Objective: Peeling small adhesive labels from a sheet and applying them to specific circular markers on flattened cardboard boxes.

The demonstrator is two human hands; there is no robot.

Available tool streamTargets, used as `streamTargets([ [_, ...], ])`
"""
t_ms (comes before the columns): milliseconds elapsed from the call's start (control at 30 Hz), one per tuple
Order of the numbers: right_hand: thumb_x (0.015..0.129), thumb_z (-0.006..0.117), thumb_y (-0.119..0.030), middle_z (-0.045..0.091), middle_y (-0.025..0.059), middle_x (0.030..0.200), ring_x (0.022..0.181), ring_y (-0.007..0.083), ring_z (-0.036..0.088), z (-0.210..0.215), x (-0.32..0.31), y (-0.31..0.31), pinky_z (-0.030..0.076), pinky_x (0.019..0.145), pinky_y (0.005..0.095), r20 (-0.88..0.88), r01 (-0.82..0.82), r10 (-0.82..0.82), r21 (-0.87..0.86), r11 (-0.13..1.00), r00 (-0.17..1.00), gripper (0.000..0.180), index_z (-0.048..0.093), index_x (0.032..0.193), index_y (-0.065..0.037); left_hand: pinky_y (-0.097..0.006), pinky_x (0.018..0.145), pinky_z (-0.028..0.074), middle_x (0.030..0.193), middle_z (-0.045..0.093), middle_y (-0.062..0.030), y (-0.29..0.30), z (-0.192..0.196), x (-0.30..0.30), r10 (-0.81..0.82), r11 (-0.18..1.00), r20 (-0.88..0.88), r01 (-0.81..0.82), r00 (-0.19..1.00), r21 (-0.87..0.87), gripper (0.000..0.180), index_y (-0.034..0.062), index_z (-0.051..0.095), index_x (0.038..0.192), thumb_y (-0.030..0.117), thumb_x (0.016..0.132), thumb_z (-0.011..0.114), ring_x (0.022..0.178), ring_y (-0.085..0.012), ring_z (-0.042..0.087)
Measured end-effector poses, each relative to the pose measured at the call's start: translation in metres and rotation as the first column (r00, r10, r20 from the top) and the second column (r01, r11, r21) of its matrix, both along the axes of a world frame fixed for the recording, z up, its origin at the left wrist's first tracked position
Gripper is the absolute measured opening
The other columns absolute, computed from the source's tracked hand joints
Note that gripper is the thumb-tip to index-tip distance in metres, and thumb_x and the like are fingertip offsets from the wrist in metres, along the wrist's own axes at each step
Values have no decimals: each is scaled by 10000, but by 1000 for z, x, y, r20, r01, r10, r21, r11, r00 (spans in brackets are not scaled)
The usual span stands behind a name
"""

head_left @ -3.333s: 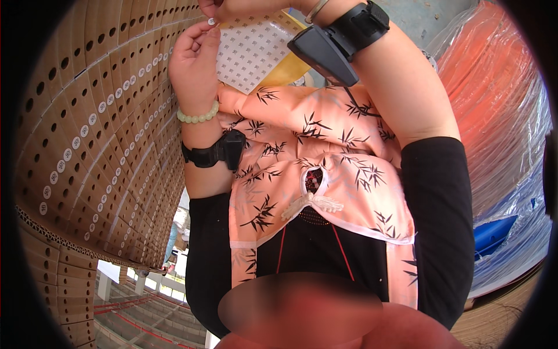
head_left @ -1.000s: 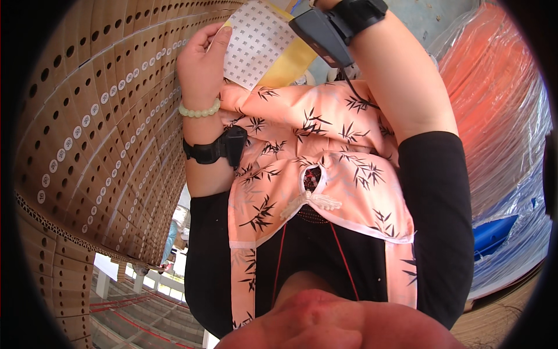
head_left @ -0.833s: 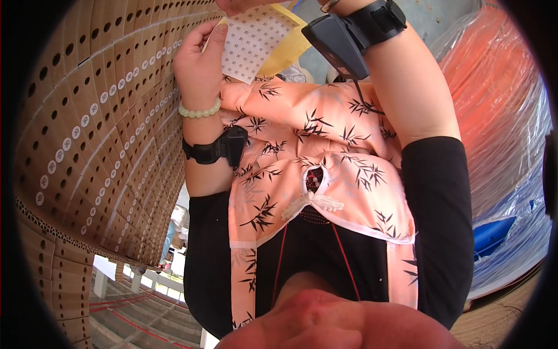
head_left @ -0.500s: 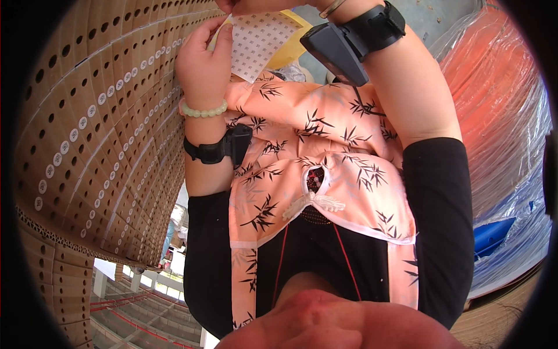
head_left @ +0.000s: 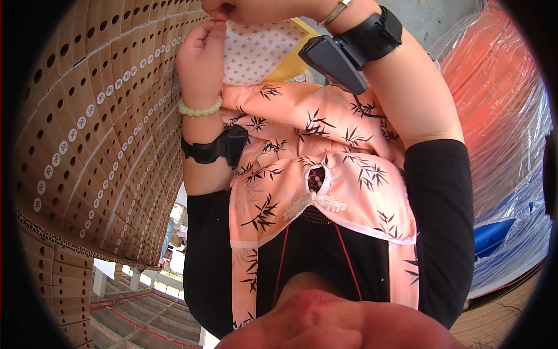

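Both hands meet at the top edge of the view, beside a wall of brown cartons. My left hand (head_left: 200, 55) is closed, its thumb and fingers pinched at the left edge of a white-and-yellow paper sheet (head_left: 258, 52). Small grey marks repeat across the sheet's white side, and yellow shows along its right edge. Over the sheet's top, my right hand (head_left: 256, 9) has its fingers curled, with the tips against my left fingertips. Whatever lies between those right fingertips is too small to make out. The picture's edge cuts off part of that hand.
Stacked brown cartons (head_left: 104, 116) with rows of dark holes and round white labels rise close on my left. Orange and blue goods under clear plastic film (head_left: 494, 116) stand on my right. A pink apron (head_left: 325, 122) covers my lap. Grey floor (head_left: 427, 20) shows beyond.
My right hand has come down and left to meet my left fingertips. The sheet has spread flatter and shifted slightly, and my left thumb has closed in toward the fingers.
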State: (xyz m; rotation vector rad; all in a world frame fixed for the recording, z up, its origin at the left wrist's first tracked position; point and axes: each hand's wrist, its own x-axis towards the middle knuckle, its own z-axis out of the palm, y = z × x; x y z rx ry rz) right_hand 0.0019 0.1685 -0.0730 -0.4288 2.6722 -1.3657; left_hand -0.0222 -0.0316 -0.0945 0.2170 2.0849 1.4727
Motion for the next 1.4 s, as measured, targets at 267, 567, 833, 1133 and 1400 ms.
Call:
streamTargets([
  [267, 671, 613, -78, 628, 186, 735, 748, 372, 614, 11, -3, -9, 488, 666, 416, 147, 43, -68, 164, 986, 987, 117, 633, 773, -25, -161, 610, 403, 765, 626, 1, 1, -1, -1, 19, 994, 37, -23, 999, 107, 130, -1, 553, 1011, 68, 907, 590, 683, -18, 525],
  [567, 686, 620, -101, 634, 195, 753, 762, 379, 616, 17, 0, -16, 489, 678, 422, 187, 118, -152, 180, 977, 971, 133, 628, 788, -16, -159, 563, 366, 732, 596, 22, 4, 6, 3, 25, 1000, -66, -26, 998, -14, 132, -8, 561, 1013, 81, 919, 588, 630, -13, 478],
  [833, 699, 581, -92, 630, 195, 731, 714, 370, 612, -22, -7, -13, 487, 652, 413, 38, 278, -281, -325, 904, 959, 115, 624, 775, -17, -164, 633, 411, 829, 624, -22, -1, 7, 0, 31, 998, -92, -26, 995, 54, 152, -20, 550, 1048, 74, 930, 567, 717, -36, 530],
  [1133, 707, 562, -103, 606, 186, 657, 625, 324, 592, -18, -4, 0, 477, 593, 393, 95, 172, -148, -354, 919, 984, 109, 613, 732, -10, -184, 704, 472, 922, 654, -71, 0, 3, 0, -8, 997, -76, 13, 997, 72, 155, -27, 548, 1055, 71, 935, 558, 801, -73, 593],
  [1400, 752, 589, -145, 565, 130, 602, 573, 222, 539, -6, -1, 5, 451, 570, 368, 293, 200, -96, -349, 916, 951, 142, 578, 718, -7, -196, 716, 479, 929, 652, -78, 5, 5, 2, 9, 991, -23, -6, 1000, 136, 184, -31, 545, 1085, 62, 927, 559, 814, -85, 598],
])
